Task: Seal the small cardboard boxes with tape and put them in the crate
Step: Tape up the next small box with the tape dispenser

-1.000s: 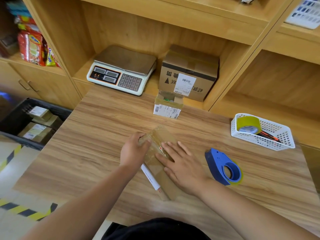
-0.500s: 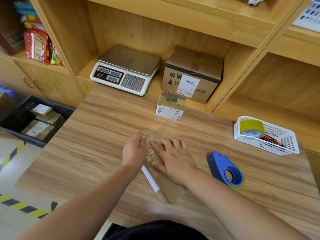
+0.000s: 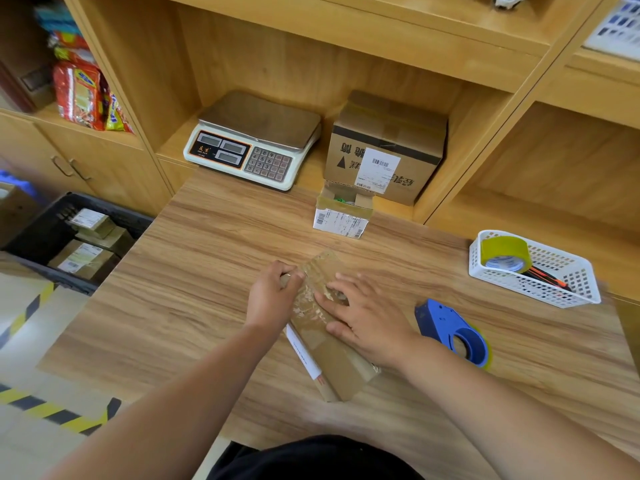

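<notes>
Near the table's front edge lies a long flat box. The right hand presses open-palmed on its top; the left hand curls around its far left edge. The crate sits below the table's left edge, boxes inside.

The tabletop is light brown with wood grain. The near box is plain brown under glossy clear tape, with a white label edge. Right of it lies a blue tape dispenser; farther right, a white mesh basket holds a yellow-green tape roll. Far left, the crate is black, and the floor shows yellow-and-black stripes.
</notes>
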A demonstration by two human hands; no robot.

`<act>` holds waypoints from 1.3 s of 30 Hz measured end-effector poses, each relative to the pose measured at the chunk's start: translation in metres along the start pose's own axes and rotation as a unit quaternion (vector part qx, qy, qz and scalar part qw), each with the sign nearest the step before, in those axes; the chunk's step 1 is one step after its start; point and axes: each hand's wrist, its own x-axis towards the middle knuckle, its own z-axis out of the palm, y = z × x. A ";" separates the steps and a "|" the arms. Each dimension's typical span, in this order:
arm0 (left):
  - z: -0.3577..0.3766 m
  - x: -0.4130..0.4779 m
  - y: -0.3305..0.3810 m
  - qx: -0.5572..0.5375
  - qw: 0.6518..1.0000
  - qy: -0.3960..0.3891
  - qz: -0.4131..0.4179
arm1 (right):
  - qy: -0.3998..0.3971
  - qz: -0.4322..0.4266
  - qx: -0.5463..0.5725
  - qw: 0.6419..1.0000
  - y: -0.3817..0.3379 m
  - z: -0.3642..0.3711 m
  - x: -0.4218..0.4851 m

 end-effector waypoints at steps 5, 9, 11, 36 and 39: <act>-0.002 0.003 -0.004 -0.002 0.999 -0.019 -0.028 | 0.014 -0.006 0.172 0.985 0.007 0.004 -0.018; -0.004 0.005 0.001 0.025 0.999 -0.024 -0.030 | 0.002 0.022 0.162 0.987 0.008 0.004 -0.023; -0.003 0.006 0.004 0.042 0.999 -0.020 -0.023 | -0.006 0.021 0.102 0.995 0.006 0.004 -0.022; 0.003 0.028 0.017 0.263 0.957 -0.039 0.118 | -0.059 0.013 0.016 0.998 0.000 -0.002 -0.003; 0.002 0.028 0.016 0.268 0.956 -0.031 0.116 | -0.065 0.029 0.004 0.997 -0.006 -0.010 0.004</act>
